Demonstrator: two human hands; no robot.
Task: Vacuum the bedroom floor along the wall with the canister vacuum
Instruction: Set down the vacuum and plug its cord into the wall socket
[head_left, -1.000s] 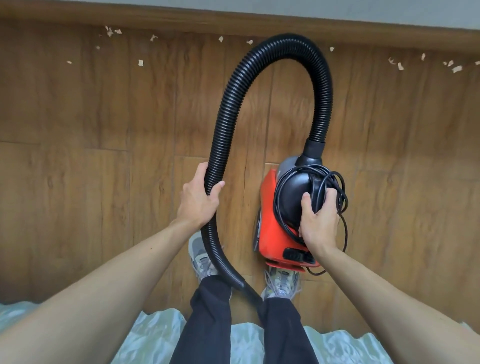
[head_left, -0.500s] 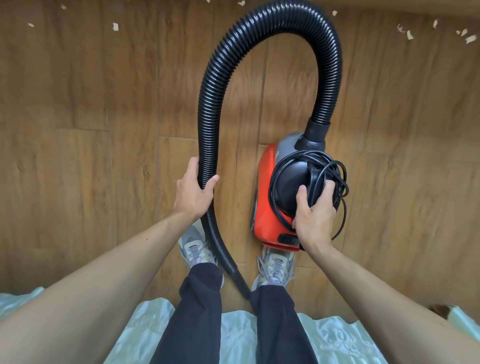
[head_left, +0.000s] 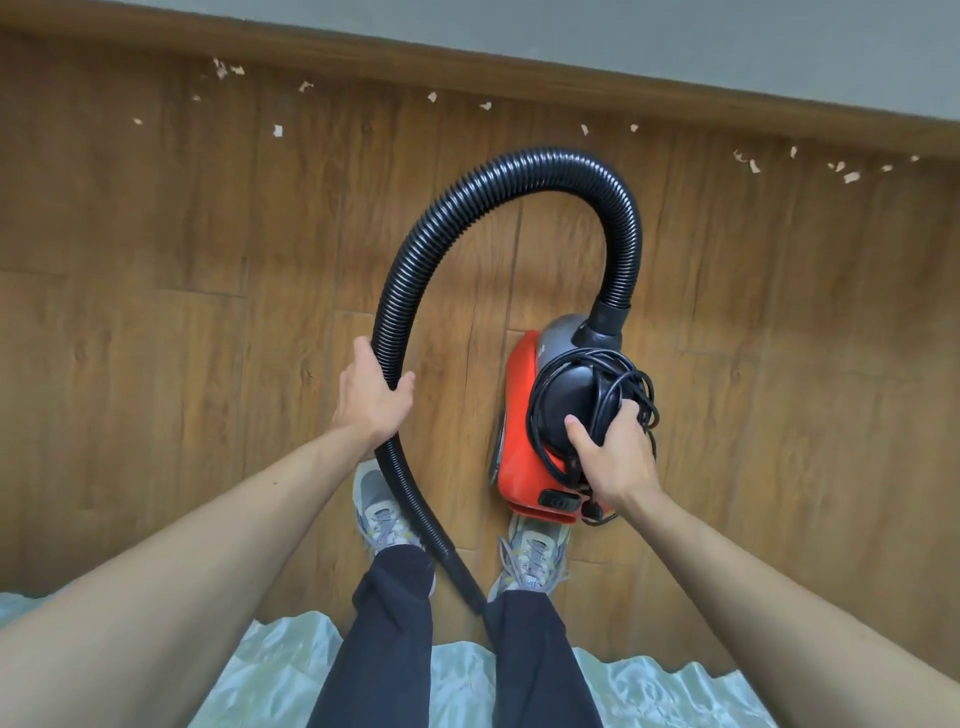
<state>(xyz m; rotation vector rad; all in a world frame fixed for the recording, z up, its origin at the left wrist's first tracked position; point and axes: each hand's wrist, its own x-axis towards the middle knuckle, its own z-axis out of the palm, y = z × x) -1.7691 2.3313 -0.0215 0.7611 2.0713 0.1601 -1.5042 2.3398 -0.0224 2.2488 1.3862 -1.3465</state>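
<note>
A red and black canister vacuum (head_left: 519, 415) hangs over the wooden floor in front of me. My right hand (head_left: 613, 457) grips its black top together with the coiled power cord (head_left: 623, 384). A ribbed black hose (head_left: 519, 171) arches up from the canister and comes down on the left, where my left hand (head_left: 371, 397) grips it. The hose's lower end (head_left: 467, 587) runs down between my shoes. Several pale paper scraps (head_left: 278, 130) lie on the floor along the baseboard (head_left: 467, 60).
The grey wall (head_left: 675, 36) runs across the top above the baseboard. More scraps (head_left: 847, 174) lie at the far right. A pale green bed cover (head_left: 270, 670) fills the bottom edge behind my legs. My shoes (head_left: 379, 514) stand on the floor.
The view has tilted up, so the wall and baseboard are in sight again. Both hands keep the same grips on hose and canister.
</note>
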